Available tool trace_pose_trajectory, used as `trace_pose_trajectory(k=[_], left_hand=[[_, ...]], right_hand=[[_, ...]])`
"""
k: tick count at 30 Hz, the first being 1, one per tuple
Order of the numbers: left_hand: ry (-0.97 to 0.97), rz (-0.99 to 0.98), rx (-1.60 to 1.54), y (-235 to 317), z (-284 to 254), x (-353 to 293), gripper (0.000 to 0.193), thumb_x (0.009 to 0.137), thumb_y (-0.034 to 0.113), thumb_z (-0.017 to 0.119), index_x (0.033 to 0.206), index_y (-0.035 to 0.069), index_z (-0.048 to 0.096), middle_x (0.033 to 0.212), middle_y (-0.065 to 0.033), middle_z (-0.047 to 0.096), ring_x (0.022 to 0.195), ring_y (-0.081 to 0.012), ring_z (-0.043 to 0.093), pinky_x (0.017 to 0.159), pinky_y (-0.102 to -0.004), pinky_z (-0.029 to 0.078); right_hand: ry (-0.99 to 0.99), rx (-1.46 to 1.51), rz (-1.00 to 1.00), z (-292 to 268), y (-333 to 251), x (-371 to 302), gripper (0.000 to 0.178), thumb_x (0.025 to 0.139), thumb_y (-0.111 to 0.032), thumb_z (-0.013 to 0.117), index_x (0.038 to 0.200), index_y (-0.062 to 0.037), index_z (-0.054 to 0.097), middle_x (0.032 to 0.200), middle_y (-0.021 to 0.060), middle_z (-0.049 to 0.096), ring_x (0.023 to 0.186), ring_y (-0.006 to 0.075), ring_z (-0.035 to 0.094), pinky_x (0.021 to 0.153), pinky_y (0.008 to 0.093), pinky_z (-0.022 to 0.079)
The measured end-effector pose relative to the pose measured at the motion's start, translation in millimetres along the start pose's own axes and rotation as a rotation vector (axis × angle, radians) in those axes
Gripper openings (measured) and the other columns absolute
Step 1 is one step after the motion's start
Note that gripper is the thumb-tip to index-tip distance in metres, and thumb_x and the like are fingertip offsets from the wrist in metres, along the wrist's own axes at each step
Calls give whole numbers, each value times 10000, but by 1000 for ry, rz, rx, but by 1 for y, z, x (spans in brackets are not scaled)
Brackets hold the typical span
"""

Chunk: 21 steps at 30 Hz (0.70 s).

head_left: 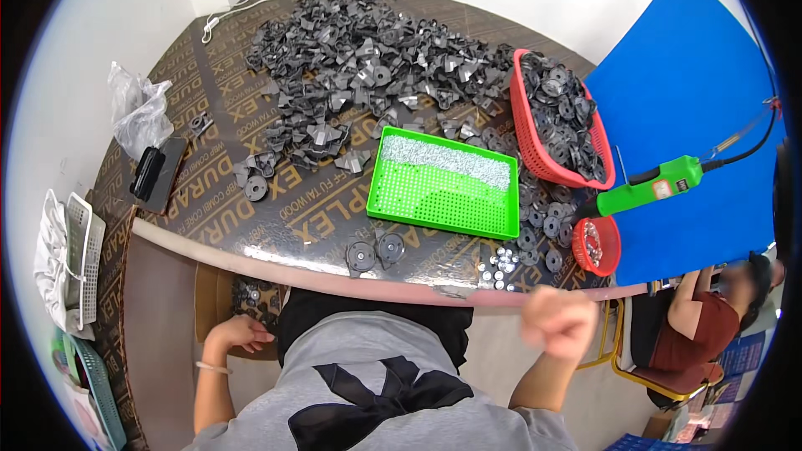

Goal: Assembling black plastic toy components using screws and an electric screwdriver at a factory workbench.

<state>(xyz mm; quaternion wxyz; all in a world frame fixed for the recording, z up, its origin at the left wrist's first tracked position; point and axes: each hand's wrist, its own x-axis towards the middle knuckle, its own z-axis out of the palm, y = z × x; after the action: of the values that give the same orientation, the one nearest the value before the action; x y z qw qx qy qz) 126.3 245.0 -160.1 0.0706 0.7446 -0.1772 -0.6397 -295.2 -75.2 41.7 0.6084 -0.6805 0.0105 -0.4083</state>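
My left hand [242, 332] hangs at the table's front edge, over a cardboard box [210, 309] with dark parts in it. Its fingers are loosely stretched and nothing shows in them. Blurred by motion, my right hand [560, 321] is curled closed just off the front edge; whatever it may hold is hidden. Several small silver discs [499, 269] lie to its left on the table. Two round black parts [361, 257] sit side by side near the edge. Beyond them, a green perforated tray [443, 215] has small silvery pieces along its far side.
A large heap of black parts [368, 67] covers the back of the table. A red basket [522, 117] of round parts stands right, with a small red bowl [608, 255] below it. A green electric screwdriver [652, 194] hangs there. A person [702, 317] sits at far right.
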Motion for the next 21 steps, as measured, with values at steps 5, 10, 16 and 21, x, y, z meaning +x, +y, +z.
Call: trace_pose_trajectory(k=[5, 10, 16, 21], left_hand=[[235, 923, 71, 130, 9, -114, 170, 873, 163, 768, 818, 12, 715, 612, -43, 641, 548, -74, 579, 504, -256, 455], [914, 1312, 285, 213, 25, -111, 215, 744, 150, 843, 818, 29, 683, 727, -48, 592, 685, -236, 541, 639, -345, 450], [1066, 1127, 436, 258, 58, -85, 447, 658, 365, 873, 928, 50, 707, 903, -89, 511, 885, -295, 473, 769, -411, 391], [1054, 1093, 490, 275, 69, -74, 353, 648, 334, 856, 831, 68, 712, 890, -73, 489, 885, -279, 454, 737, -404, 326]], right_hand=[[119, -515, 379, 18, 36, -1, 176, 807, 27, 740, 983, 12, 741, 848, 97, 746, 709, 157, 686, 658, 258, 514], [691, -808, 182, 13, 22, -9, 64, 831, -9, 732, 858, -7, 674, 819, 53, 670, 713, 105, 591, 627, 225, 451], [1123, -839, -277, -32, 14, 12, 135, 942, -93, 591, 893, -55, 471, 837, 26, 475, 790, 138, 443, 746, 273, 376], [1067, -977, -323, -45, 18, 19, 314, 995, -200, 559, 1239, -25, 466, 1153, 83, 545, 1062, 166, 509, 939, 338, 413]])
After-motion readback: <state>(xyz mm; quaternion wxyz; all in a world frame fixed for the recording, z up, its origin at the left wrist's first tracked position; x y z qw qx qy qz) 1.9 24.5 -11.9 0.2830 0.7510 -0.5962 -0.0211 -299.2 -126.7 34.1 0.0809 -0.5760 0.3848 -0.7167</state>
